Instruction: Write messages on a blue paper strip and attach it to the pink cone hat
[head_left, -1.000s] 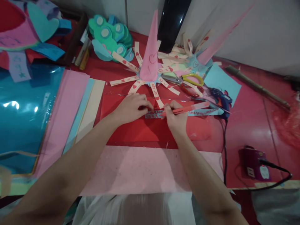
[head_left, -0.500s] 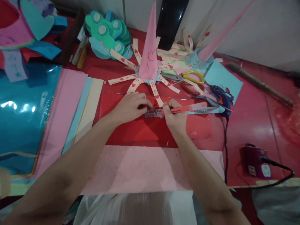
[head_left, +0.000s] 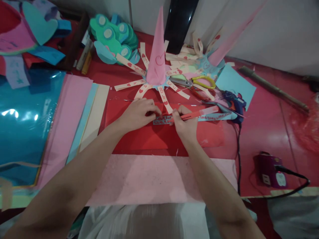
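Pink sheeting (head_left: 149, 179) is laid along the near edge of the table (head_left: 263, 132); beyond it, on red paper (head_left: 147, 138), a lettered light-blue paper strip (head_left: 214, 117) is touched near its left end by the curled left hand (head_left: 141, 114), though whether anything is pinched cannot be told. A red marker (head_left: 199, 113) is gripped in the right hand (head_left: 185, 126), over the strip. Farther back, a pink paper cone (head_left: 156, 63) is ringed by cream strips (head_left: 163, 95).

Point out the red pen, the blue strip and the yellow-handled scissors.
Red pen (head_left: 199, 113): head view, middle of barrel.
Blue strip (head_left: 211, 117): head view, lettered right stretch.
Yellow-handled scissors (head_left: 195, 80): head view, handle beside blades.
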`<state>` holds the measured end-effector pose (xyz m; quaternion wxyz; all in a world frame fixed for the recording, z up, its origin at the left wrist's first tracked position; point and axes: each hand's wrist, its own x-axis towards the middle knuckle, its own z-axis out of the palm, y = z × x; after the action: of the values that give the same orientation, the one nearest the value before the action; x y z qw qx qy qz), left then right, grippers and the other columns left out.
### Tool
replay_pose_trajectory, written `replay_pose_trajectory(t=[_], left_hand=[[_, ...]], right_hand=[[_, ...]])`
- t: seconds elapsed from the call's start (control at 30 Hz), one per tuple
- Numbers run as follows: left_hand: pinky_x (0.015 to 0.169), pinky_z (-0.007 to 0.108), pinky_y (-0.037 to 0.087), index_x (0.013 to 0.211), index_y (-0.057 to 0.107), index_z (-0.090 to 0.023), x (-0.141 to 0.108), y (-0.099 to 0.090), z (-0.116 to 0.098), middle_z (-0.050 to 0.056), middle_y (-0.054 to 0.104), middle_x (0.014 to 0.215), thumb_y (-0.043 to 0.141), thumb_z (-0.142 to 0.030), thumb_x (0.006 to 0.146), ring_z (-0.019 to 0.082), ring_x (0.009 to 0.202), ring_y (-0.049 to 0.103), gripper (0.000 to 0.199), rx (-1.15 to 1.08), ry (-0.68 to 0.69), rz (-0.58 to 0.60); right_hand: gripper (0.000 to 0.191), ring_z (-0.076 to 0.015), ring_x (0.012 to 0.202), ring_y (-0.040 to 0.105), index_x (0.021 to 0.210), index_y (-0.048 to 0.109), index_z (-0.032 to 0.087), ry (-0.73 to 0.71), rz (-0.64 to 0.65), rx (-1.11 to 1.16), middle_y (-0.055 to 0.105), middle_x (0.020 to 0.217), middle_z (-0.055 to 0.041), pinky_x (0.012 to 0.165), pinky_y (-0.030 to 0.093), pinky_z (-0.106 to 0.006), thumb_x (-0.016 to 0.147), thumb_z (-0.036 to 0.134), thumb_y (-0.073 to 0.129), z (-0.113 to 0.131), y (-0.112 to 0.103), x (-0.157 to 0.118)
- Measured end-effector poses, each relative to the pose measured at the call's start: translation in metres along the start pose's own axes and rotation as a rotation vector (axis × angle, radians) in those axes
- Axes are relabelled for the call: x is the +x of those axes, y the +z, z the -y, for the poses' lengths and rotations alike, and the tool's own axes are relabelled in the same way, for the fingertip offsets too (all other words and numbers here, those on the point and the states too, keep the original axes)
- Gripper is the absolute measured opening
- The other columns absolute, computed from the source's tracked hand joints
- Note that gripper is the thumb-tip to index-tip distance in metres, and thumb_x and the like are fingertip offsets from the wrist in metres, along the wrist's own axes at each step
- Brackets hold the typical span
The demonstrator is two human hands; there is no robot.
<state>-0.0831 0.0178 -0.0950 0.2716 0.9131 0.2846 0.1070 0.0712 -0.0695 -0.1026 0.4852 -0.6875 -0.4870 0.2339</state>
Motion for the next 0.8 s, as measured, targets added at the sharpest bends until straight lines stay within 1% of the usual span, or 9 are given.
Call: replay_pose_trajectory(t=[0.13, 0.2, 0.27, 0.33, 0.43, 0.53, 0.63, 0.73, 0.8], left_hand=[[0.075, 0.032, 0.033, 0.087, 0.068, -0.024, 0.000, 0.001, 0.001, 0.000, 0.057, 0.078, 0.047, -0.018, 0.079, 0.015, 0.080, 0.054, 0.023, -0.007, -0.001, -0.005], [0.074, 0.032, 0.033, 0.087, 0.068, -0.024, 0.000, 0.001, 0.002, 0.000, 0.058, 0.078, 0.047, -0.017, 0.079, 0.015, 0.081, 0.054, 0.023, -0.013, 0.004, -0.007], [0.073, 0.032, 0.033, 0.086, 0.068, -0.024, 0.000, 0.001, 0.002, -0.001, 0.058, 0.078, 0.047, -0.018, 0.079, 0.015, 0.080, 0.054, 0.023, -0.014, -0.002, -0.009], [0.073, 0.032, 0.033, 0.085, 0.068, -0.025, 0.000, 0.001, 0.001, -0.001, 0.058, 0.078, 0.047, -0.018, 0.078, 0.015, 0.080, 0.054, 0.024, -0.012, -0.012, -0.006], [0.073, 0.031, 0.034, 0.084, 0.069, -0.024, 0.000, -0.001, 0.000, 0.000, 0.057, 0.077, 0.045, -0.016, 0.078, 0.015, 0.079, 0.053, 0.026, -0.010, -0.016, 0.006], [0.073, 0.032, 0.034, 0.085, 0.069, -0.023, 0.000, -0.002, -0.002, 0.000, 0.056, 0.077, 0.045, -0.015, 0.076, 0.015, 0.077, 0.053, 0.027, -0.016, -0.023, 0.013], [0.075, 0.033, 0.033, 0.084, 0.070, -0.024, 0.001, -0.002, -0.002, 0.000, 0.058, 0.078, 0.045, -0.017, 0.076, 0.016, 0.078, 0.053, 0.026, -0.017, -0.021, 0.004], [0.075, 0.033, 0.034, 0.083, 0.069, -0.023, 0.000, -0.001, -0.001, 0.000, 0.059, 0.079, 0.046, -0.018, 0.078, 0.015, 0.079, 0.054, 0.024, -0.034, -0.005, 0.001], [0.074, 0.032, 0.034, 0.082, 0.068, -0.023, 0.000, 0.000, 0.000, 0.000, 0.059, 0.079, 0.046, -0.017, 0.078, 0.015, 0.079, 0.055, 0.024, -0.037, -0.001, -0.004]], right_hand=[[0.033, -0.0063, 0.043, 0.038, 0.051, 0.029, 0.021, -0.001, 0.041, 0.006, 0.031, 0.045, 0.0072, 0.045, 0.034, -0.021, 0.077, 0.021, 0.048, 0.000, -0.001, -0.001], [0.032, -0.0061, 0.043, 0.041, 0.051, 0.030, 0.021, 0.024, 0.023, 0.034, 0.032, 0.045, 0.0076, 0.044, 0.035, -0.020, 0.077, 0.021, 0.049, -0.001, -0.001, -0.001], [0.032, -0.0059, 0.040, 0.044, 0.052, 0.032, 0.021, 0.081, 0.004, 0.109, 0.034, 0.043, 0.0083, 0.041, 0.036, -0.019, 0.079, 0.023, 0.049, -0.001, -0.002, 0.001], [0.032, -0.0055, 0.036, 0.045, 0.053, 0.035, 0.021, 0.143, 0.008, 0.195, 0.037, 0.041, 0.0090, 0.039, 0.036, -0.019, 0.080, 0.028, 0.050, -0.001, -0.003, 0.004], [0.035, -0.0050, 0.031, 0.042, 0.056, 0.042, 0.020, 0.177, 0.044, 0.277, 0.042, 0.039, 0.0091, 0.036, 0.034, -0.019, 0.083, 0.040, 0.048, -0.001, -0.004, 0.008], [0.039, -0.0046, 0.029, 0.040, 0.059, 0.047, 0.019, 0.165, 0.112, 0.279, 0.042, 0.036, 0.0088, 0.034, 0.030, -0.019, 0.084, 0.049, 0.046, -0.001, -0.006, 0.010], [0.038, -0.0042, 0.034, 0.040, 0.057, 0.045, 0.020, 0.115, 0.135, 0.211, 0.042, 0.038, 0.0088, 0.038, 0.032, -0.019, 0.082, 0.047, 0.052, 0.001, -0.007, 0.009], [0.039, -0.0046, 0.040, 0.041, 0.053, 0.038, 0.020, 0.048, 0.089, 0.143, 0.040, 0.042, 0.0084, 0.044, 0.035, -0.020, 0.079, 0.041, 0.058, 0.003, -0.006, 0.007], [0.043, -0.0048, 0.041, 0.037, 0.050, 0.032, 0.020, 0.034, 0.035, 0.110, 0.035, 0.043, 0.0082, 0.045, 0.033, -0.021, 0.079, 0.039, 0.058, 0.003, -0.005, 0.007]])
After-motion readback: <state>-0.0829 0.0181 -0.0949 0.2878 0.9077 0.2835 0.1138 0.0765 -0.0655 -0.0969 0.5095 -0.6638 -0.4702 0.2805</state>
